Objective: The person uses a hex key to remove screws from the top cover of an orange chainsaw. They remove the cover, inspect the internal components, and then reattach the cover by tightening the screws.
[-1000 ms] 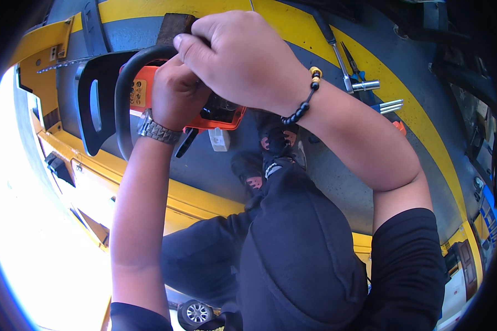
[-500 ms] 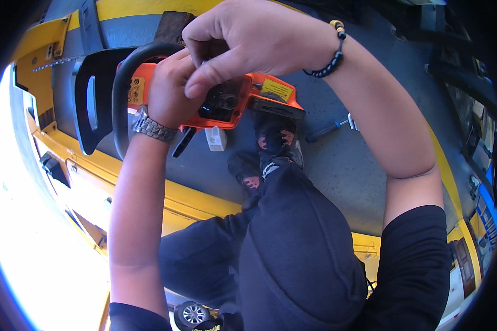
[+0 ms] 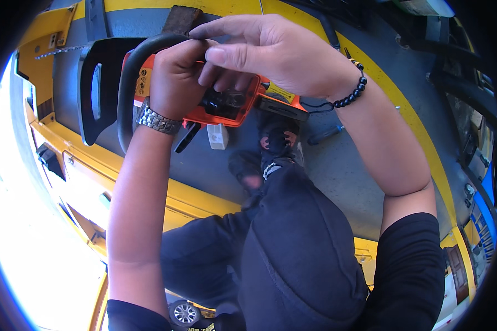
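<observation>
An orange-and-black chainsaw [image 3: 222, 117] lies beneath my hands, its black front guard [image 3: 88, 88] and curved handle [image 3: 126, 83] to the left. My left hand [image 3: 175, 83], with a metal watch at the wrist, is bent over the saw body beside that handle. Its fingers are curled, and whatever they hold is hidden. My right hand [image 3: 284, 55], wearing a beaded bracelet, reaches across from the right. Its thumb and forefinger are stretched out and apart at the left hand's knuckles. The open housing shows dark parts inside.
A white block-like piece [image 3: 217, 137] sits below the saw. A screwdriver [image 3: 326, 134] lies on the grey floor to the right of my shoes [image 3: 279, 138]. A dark block [image 3: 182, 19] is beyond the saw. Yellow framing [image 3: 199, 201] borders the floor.
My right hand has shifted slightly right, its thumb and forefinger now straighter. Darker fingers show below its thumb. A black cord has come into sight near the bracelet.
</observation>
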`<state>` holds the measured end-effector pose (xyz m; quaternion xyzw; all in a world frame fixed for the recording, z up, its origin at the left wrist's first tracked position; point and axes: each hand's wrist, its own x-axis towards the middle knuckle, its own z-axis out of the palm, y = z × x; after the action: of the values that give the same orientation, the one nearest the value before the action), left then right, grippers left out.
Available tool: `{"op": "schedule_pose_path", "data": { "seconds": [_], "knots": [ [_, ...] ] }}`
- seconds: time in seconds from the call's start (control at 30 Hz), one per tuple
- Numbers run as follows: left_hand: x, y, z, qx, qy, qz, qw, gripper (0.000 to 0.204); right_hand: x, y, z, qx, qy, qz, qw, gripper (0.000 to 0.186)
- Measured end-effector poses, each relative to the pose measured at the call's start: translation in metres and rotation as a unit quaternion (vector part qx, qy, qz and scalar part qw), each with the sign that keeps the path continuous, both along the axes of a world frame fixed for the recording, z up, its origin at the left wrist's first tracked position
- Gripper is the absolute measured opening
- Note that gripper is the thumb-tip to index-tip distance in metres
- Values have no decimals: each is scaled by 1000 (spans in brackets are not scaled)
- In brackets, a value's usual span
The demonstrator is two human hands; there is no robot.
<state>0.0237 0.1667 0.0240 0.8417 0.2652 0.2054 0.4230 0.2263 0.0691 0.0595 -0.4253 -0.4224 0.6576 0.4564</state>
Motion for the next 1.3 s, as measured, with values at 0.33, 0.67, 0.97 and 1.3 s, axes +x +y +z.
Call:
{"op": "schedule_pose_path", "data": {
  "seconds": [0.33,0.67,0.97,1.3],
  "knots": [
    [10,-6,14,29,72,15,997,11,10,17,26,213,-284,-2,935,37],
    [3,-1,4,-50,21,36,998,12,18,18,25,-134,114,43,984,35],
    [8,3,9,0,25,-51,998,9,21,10,-3,207,-172,23,963,27],
    [7,2,6,4,8,-51,999,11,7,11,13,-83,38,-8,996,27]
  ]
}}
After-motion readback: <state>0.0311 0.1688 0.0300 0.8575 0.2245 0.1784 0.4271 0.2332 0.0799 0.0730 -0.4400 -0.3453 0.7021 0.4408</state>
